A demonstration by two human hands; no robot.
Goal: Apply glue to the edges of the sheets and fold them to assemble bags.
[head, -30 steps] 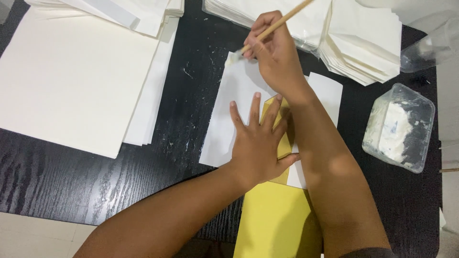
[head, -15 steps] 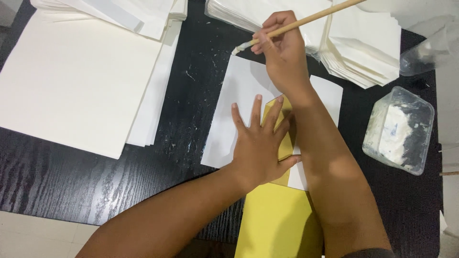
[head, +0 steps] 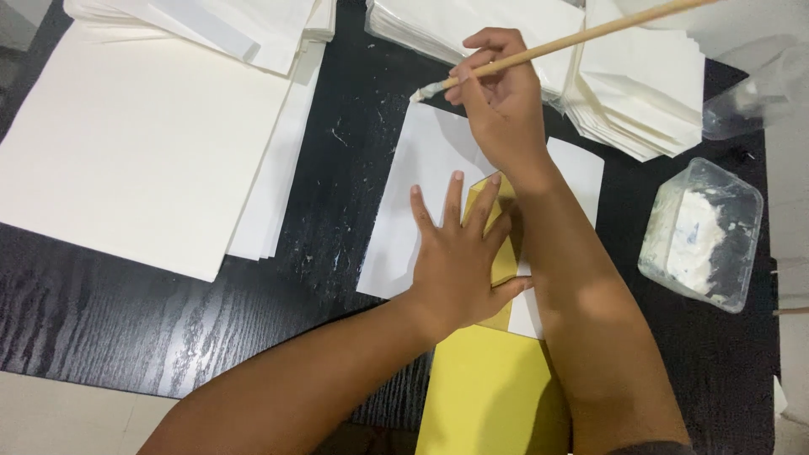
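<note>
A white sheet (head: 421, 202) lies at the centre of the black table (head: 126, 329), pinned by the left hand (head: 459, 261), which lies flat, fingers spread, half on a yellow sheet (head: 493, 392). The right hand (head: 499, 105) grips a brush (head: 556, 46) whose tip meets the sheet's 12 o'clock edge. A paste tub (head: 699, 236) sits at 3 o'clock; paper stacks (head: 143, 152) lie at 9 o'clock.

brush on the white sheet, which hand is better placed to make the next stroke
Right. The right hand already grips the brush, its tip at the white sheet's top edge. The left hand lies flat, pinning the sheet and yellow paper.
</note>
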